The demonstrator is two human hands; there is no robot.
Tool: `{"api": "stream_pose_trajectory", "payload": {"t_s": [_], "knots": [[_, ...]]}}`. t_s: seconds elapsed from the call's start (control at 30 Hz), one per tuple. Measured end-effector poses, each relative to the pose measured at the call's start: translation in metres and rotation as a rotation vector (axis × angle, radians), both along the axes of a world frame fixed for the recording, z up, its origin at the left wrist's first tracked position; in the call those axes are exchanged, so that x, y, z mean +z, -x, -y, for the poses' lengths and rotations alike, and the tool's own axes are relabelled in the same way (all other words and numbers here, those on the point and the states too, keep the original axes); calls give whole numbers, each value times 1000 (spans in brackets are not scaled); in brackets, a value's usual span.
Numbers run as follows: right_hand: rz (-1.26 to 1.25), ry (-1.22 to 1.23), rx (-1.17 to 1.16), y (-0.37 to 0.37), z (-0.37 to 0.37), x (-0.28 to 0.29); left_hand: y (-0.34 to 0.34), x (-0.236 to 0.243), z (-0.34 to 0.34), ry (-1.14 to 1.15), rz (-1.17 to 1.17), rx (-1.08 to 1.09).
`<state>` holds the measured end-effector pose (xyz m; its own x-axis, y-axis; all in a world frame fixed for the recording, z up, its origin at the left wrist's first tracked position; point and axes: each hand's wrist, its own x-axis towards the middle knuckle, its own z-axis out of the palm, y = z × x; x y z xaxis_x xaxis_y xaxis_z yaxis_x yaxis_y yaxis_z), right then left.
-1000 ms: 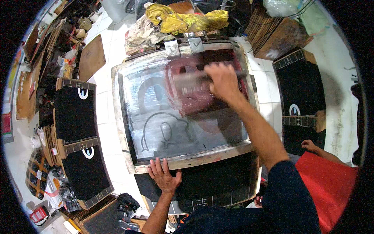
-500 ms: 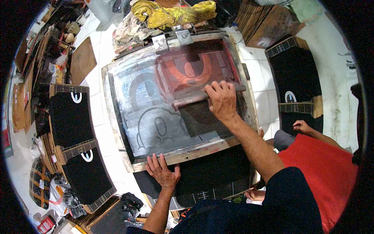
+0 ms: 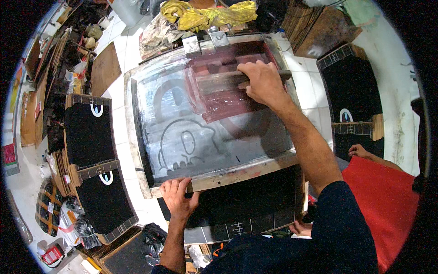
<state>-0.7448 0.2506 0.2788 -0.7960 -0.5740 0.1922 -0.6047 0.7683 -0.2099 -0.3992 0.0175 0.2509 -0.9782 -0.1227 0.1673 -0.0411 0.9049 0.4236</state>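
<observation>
A large wooden-framed printing screen (image 3: pixel 242 179) lies before me, its pale mesh showing cartoon outlines. My right hand (image 3: pixel 262 82) is closed around the wooden handle of a squeegee (image 3: pixel 214 83), which lies across the upper right of the mesh. Wet dark-red ink (image 3: pixel 232 106) covers the mesh on its near side. At the frame's near left edge is my left hand (image 3: pixel 179 197), its fingers over the wood and its thumb on the outer side. Under the near edge shows a black board (image 3: pixel 246 201) with a grey, line-marked border.
Black panels with printed eyes stand left (image 3: pixel 89 132) and right (image 3: pixel 351 86). A yellow cloth (image 3: pixel 214 16) lies behind the screen, near two metal hinge clamps (image 3: pixel 220 39). At the right is another person in red (image 3: pixel 378 196). Cardboard stacks (image 3: pixel 315 29) are at the back right.
My right hand has pushed the squeegee away from me, up the mesh, leaving dark-red ink on its near side. My left hand's fingers have drawn closer together on the frame edge.
</observation>
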Motion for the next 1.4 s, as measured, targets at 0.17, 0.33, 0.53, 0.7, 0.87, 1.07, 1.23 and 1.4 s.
{"api": "stream_pose_trajectory", "payload": {"t_s": [0.17,0.33,0.53,0.7,0.87,1.07,1.23,1.4], "knots": [[122,-77,131,-25,-6,-9,4,5,-4,-7,4,22],[-15,-109,83,21,14,-16,6,8,-5,-20,17,27],[-40,-86,-8,140,64,-32,5,17,-11,21,64,56],[-324,379,-144,89,41,-31,3,22,-15,13,93,92],[-44,247,-246,-143,-31,-12,10,37,-18,10,28,48],[-393,395,-166,-215,-47,37,24,136,-4,175,-142,-128],[-537,593,-221,-123,-13,171,16,151,51,307,-742,205],[-352,377,-474,-56,16,276,-125,-87,134,-486,-395,804]]}}
